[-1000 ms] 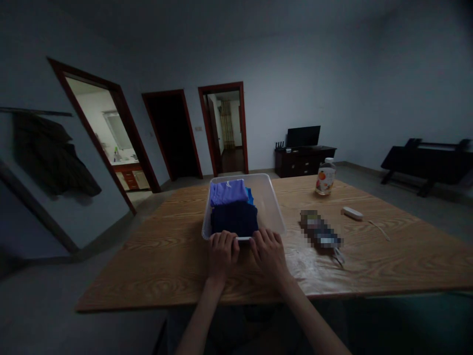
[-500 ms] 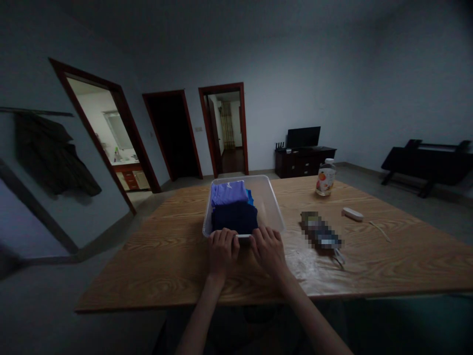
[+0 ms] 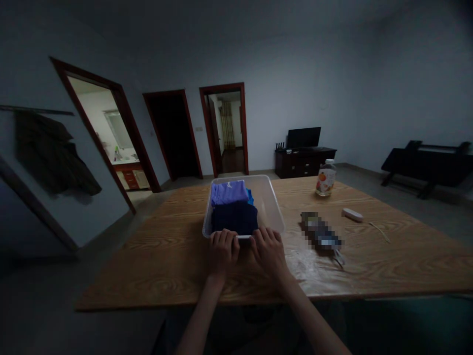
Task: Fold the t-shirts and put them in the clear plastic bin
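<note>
A translucent white plastic storage box (image 3: 271, 204) stands on the wooden table (image 3: 158, 261). Folded clothes lie in its left part: a purple garment (image 3: 227, 193) at the back, a dark navy one (image 3: 235, 217) nearer me, and a bit of bright blue cloth (image 3: 250, 197) showing beside them. My left hand (image 3: 222, 251) curls its fingers over the near rim, left of the middle. On the same rim, farther right, my right hand (image 3: 269, 250) grips with fingers bent over the edge. The fingertips inside the box are partly hidden.
Right of the box lie a pixelated flat object (image 3: 320, 231), a small white device (image 3: 353, 215) and a pale cord (image 3: 380, 231). A clear bottle (image 3: 325, 178) with a fruit label stands at the table's back right. A television (image 3: 303, 137) sits on a dark cabinet (image 3: 305, 162) beyond.
Almost nothing has moved. Both hands keep their hold on the near rim, and the box and clothes stay in place. The left side of the room looks darker.
</note>
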A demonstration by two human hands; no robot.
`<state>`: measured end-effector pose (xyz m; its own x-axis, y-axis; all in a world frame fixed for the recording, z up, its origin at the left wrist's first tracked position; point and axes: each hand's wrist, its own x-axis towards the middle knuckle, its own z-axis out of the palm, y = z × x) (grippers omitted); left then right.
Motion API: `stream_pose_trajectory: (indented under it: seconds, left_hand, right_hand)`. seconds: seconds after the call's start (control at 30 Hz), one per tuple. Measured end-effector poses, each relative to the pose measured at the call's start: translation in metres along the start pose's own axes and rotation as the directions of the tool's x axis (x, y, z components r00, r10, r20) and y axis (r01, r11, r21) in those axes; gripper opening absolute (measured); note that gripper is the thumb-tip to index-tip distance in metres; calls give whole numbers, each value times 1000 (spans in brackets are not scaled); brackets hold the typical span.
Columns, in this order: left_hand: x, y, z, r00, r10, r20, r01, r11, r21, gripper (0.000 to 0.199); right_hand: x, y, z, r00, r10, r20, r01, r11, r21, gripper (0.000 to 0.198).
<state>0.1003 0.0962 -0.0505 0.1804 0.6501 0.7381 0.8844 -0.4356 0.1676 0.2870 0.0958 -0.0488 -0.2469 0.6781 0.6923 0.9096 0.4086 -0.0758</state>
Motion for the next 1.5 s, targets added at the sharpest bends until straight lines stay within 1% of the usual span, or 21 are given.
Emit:
stream_pose_trajectory:
  seconds: [0.3,0.5,0.7,0.83,1.03,1.3,1.5]
  left_hand:
    - [-11,2,0,1000,-13,7,13,1000,-19,19]
    - [-2,1,0,1000,-1,-10,1,1000,-16,18]
    - [10,-1,1,1000,4,-13,-4,1000,17,18]
    - [12,-2,3,1000,6,-19,-6,1000,27,16]
    - [3,0,1,1000,-1,10,1,1000,6,17]
    - [-13,4,-2,1000,-10,13,10,1000,-24,17]
    - [-11,4,-2,1000,-15,20,15,1000,-19,18]
  right_hand:
    - [-12,-5,-2,1000,10,6,-10,1000,28,15]
    - [-4,-3,-2,1000,3,-15,-3,1000,18,16]
    - [8,4,0,1000,-9,-9,9,1000,-2,16]
    - [11,5,0,1000,-15,-2,15,1000,-13,17]
    - [3,1,-2,1000,-3,-2,3,1000,5,16]
    - [-14,-4,-2,1000,9,7,-9,999,42,14]
    - [-13,-4,-2,1000,3,5,-3,999,38,15]
